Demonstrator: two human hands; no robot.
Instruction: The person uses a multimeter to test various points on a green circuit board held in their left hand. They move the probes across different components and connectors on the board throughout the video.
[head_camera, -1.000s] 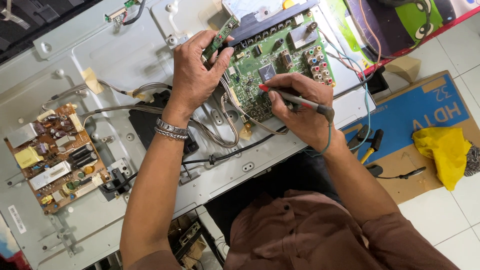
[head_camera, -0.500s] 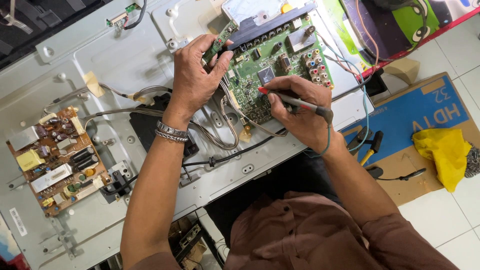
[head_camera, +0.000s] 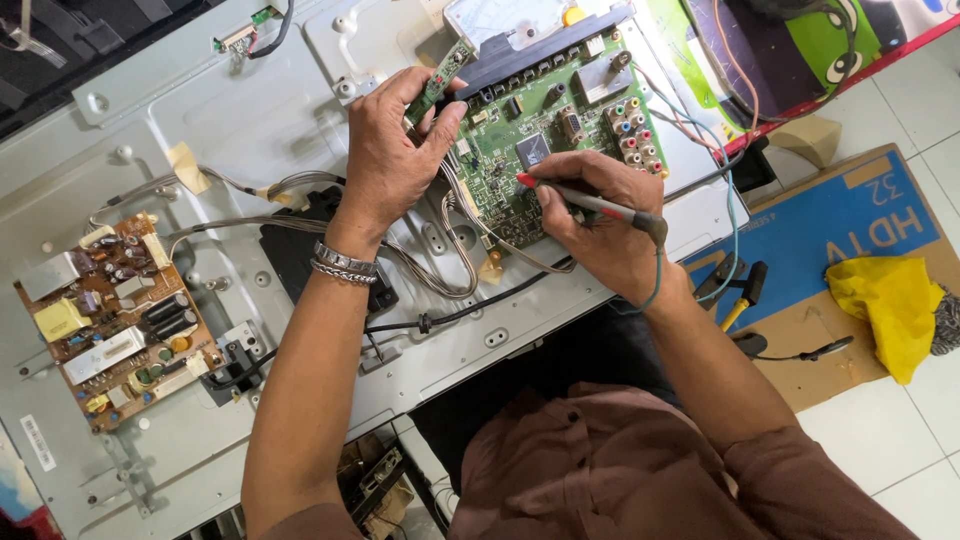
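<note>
My left hand (head_camera: 392, 150) grips the left edge of a green circuit board (head_camera: 545, 140) lying on the grey metal back panel (head_camera: 200, 130) of a flat screen. A small green strip board (head_camera: 440, 76) sticks up between its fingers. My right hand (head_camera: 600, 225) holds a red-tipped test probe (head_camera: 580, 200) like a pen, its tip touching the green board near a black chip. A thin cable runs from the probe past my wrist. Grey ribbon wires (head_camera: 440, 270) loop under my left hand.
A brown power board (head_camera: 115, 320) with yellow and black parts is mounted at the panel's left. To the right lie a flattened cardboard box (head_camera: 850, 240), a yellow cloth (head_camera: 890, 305), a yellow-handled tool (head_camera: 745, 290) and a black probe lead (head_camera: 800, 352). White floor tiles lie beyond.
The hands and probe stay in almost the same place on the green board; the view has shifted slightly. Nothing was taken up or let go.
</note>
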